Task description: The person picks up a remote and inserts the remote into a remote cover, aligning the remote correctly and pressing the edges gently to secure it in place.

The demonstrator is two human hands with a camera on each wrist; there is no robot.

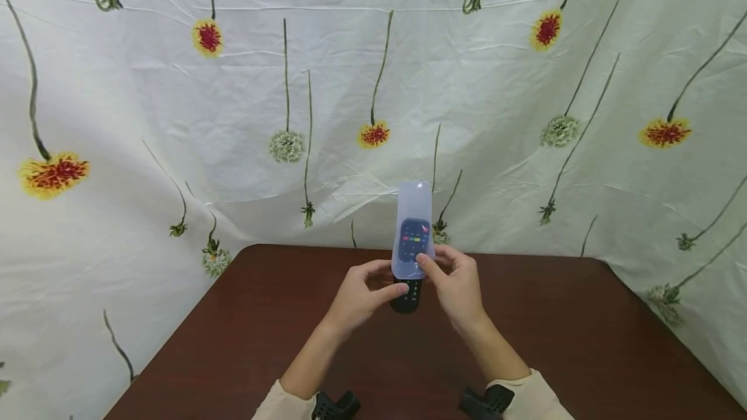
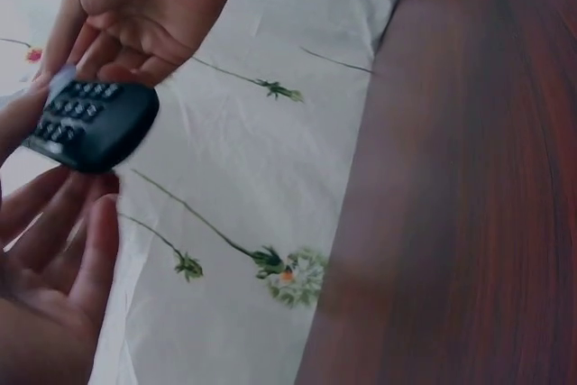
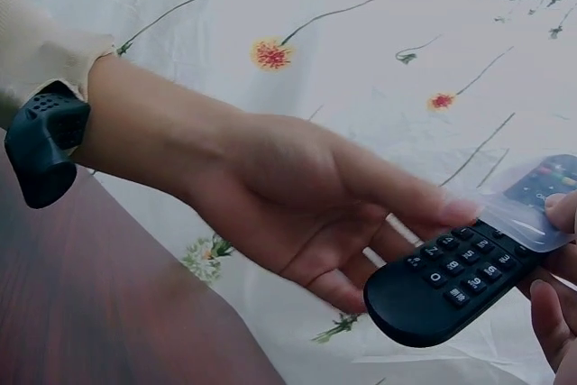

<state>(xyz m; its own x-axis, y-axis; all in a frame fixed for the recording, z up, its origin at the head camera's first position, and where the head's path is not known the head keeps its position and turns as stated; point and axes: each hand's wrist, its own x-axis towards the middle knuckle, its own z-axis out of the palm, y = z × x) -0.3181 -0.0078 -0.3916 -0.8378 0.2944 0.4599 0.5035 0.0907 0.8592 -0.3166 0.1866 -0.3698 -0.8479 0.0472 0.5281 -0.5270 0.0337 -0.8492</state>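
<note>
A black remote control (image 1: pixel 406 303) is held above the table, its keys facing up. Its upper part lies inside a translucent bluish sleeve (image 1: pixel 415 201), while the numbered lower end sticks out. The sleeve's far end extends past the top of the remote. My left hand (image 1: pixel 360 295) pinches the remote near the sleeve's mouth, thumb over the keys and fingers beneath. From the other side, my right hand (image 1: pixel 460 287) grips the sleeve with its thumb on top, over the covered part. In the right wrist view, the sleeve's edge (image 3: pixel 532 239) crosses the remote just above the number keys.
A dark reddish-brown table (image 1: pixel 280 336) lies under both hands. Behind it hangs a white cloth (image 1: pixel 338 96) printed with flowers, reaching down around the table's sides. Black wrist devices (image 1: pixel 487 402) sit at both cream sleeve cuffs.
</note>
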